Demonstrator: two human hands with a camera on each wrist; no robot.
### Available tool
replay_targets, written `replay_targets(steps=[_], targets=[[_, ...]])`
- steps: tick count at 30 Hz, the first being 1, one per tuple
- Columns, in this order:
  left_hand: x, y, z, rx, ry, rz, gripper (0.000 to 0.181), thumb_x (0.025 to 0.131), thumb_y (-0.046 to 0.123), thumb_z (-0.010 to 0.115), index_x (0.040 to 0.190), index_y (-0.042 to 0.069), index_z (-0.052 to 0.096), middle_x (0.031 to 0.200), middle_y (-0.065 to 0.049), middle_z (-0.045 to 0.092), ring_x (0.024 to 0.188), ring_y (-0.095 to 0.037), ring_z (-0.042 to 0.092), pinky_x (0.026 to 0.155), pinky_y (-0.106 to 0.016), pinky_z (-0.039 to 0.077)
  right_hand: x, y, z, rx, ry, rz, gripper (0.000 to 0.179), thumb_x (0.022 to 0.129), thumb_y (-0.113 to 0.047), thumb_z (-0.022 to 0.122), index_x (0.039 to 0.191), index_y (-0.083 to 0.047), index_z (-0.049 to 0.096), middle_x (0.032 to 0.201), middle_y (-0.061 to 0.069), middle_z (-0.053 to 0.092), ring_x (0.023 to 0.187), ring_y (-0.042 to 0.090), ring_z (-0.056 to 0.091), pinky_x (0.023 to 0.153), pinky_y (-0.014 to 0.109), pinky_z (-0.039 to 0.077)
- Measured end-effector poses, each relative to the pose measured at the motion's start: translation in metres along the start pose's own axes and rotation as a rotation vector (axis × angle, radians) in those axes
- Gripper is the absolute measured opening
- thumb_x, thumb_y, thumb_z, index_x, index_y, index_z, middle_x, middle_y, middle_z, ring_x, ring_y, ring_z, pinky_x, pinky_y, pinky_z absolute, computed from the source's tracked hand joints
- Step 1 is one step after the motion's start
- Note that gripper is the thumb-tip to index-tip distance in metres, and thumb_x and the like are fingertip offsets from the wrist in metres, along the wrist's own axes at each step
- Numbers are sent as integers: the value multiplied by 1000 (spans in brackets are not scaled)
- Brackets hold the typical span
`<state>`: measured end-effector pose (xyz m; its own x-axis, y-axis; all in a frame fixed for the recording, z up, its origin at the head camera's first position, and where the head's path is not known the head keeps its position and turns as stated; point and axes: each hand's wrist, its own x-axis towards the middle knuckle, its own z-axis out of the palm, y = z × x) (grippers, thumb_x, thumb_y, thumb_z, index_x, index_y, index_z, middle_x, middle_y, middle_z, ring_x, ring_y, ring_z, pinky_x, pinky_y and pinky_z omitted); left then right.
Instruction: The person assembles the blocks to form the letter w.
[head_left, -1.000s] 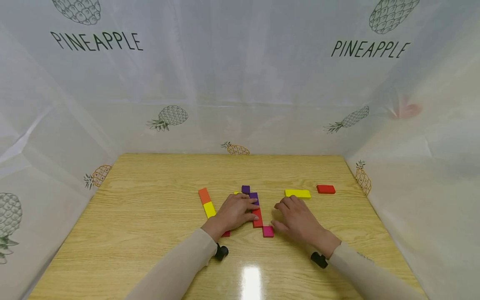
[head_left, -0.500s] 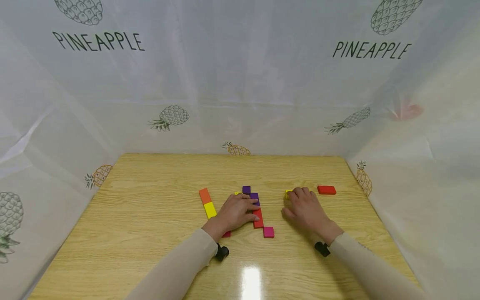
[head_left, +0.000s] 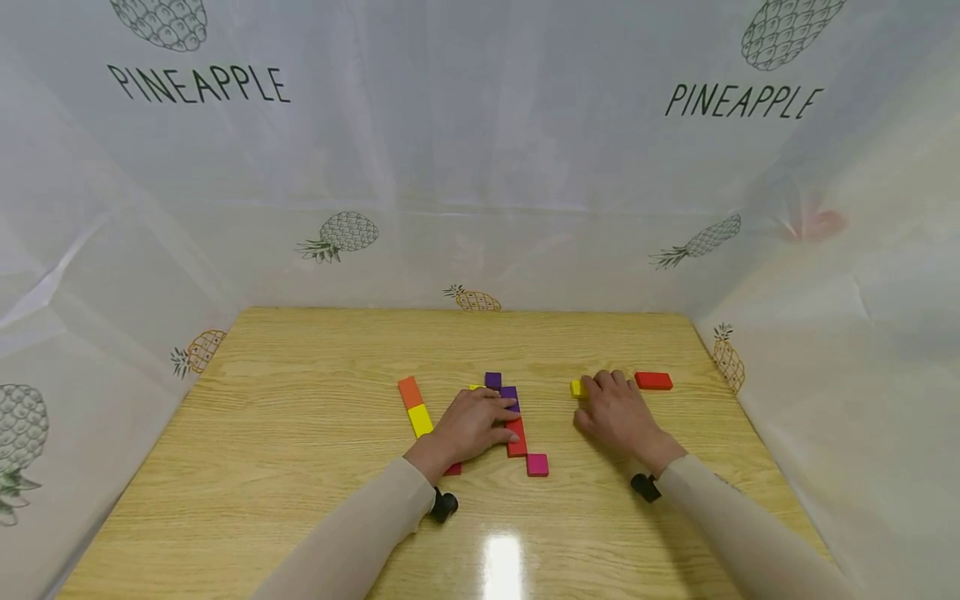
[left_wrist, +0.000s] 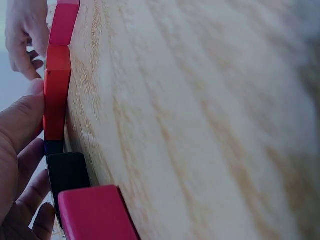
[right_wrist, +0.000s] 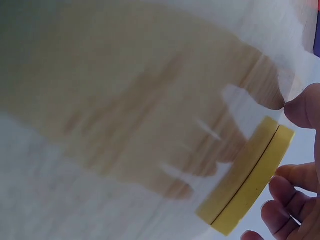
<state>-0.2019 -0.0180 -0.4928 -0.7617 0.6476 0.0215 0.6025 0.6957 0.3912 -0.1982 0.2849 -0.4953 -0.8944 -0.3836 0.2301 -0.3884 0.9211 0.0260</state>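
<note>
My left hand (head_left: 472,427) lies over the row of blocks in the head view, its fingers on a purple block (head_left: 509,396) and a red block (left_wrist: 59,95). In the left wrist view, the thumb rests at the red block's edge. Between that hand and the right one is a pink block (head_left: 537,465) at the row's near end. My right hand (head_left: 617,414) reaches over a yellow block (right_wrist: 255,180), covering most of it in the head view. Its fingertips are along the far side of that block, while the thumb stands apart from it, down at the table.
A longer red block (head_left: 654,381) lies right of my right hand. Left of the left hand run an orange block (head_left: 410,392) and a yellow block (head_left: 420,420) end to end. A small purple block (head_left: 492,380) sits at the back. Pineapple-printed sheeting (head_left: 480,150) surrounds the wooden table (head_left: 300,517).
My right hand has moved away from beside the pink block, rightward and back, over the yellow block. The left hand has stayed in place on the row.
</note>
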Motion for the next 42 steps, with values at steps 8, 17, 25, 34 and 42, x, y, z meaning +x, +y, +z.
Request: replay_targets(steps=[8, 17, 25, 34, 42], targets=[[0, -1, 1, -4, 2, 4, 47, 101, 49, 68, 141, 26, 70, 155, 7, 58, 147, -26, 49, 123, -59, 33, -3, 0, -3, 30, -27, -32, 40, 93, -30, 70, 122, -2, 70, 112, 15, 63, 100, 36, 53, 83, 49, 44], [1, -2, 0, 3, 0, 6, 47, 101, 50, 67, 142, 26, 70, 155, 8, 58, 147, -25, 49, 123, -58, 34, -17, -3, -7, 79, -7, -49, 62, 90, -55, 77, 125, -4, 70, 117, 15, 66, 108, 37, 57, 89, 54, 47], [1, -3, 0, 7, -1, 0, 47, 101, 50, 67, 142, 27, 70, 155, 9, 58, 147, -24, 49, 123, -58, 34, -24, -1, -11, 61, -30, 203, 75, 87, -69, 72, 105, 2, 60, 105, 20, 59, 94, 37, 49, 79, 51, 39], [1, -1, -1, 6, 12, 4, 46, 100, 49, 68, 141, 26, 71, 154, 8, 59, 146, -25, 50, 122, -59, 34, -25, -1, -12, 8, -87, 283, 78, 84, -81, 65, 83, -5, 52, 85, 15, 50, 80, 33, 43, 66, 45, 32], [0, 1, -2, 7, 0, -3, 46, 100, 48, 69, 141, 26, 71, 154, 8, 59, 146, -25, 50, 123, -59, 34, -24, 1, -9, 158, -90, 173, 69, 88, -58, 71, 124, 1, 64, 122, 23, 59, 108, 43, 52, 86, 58, 40]])
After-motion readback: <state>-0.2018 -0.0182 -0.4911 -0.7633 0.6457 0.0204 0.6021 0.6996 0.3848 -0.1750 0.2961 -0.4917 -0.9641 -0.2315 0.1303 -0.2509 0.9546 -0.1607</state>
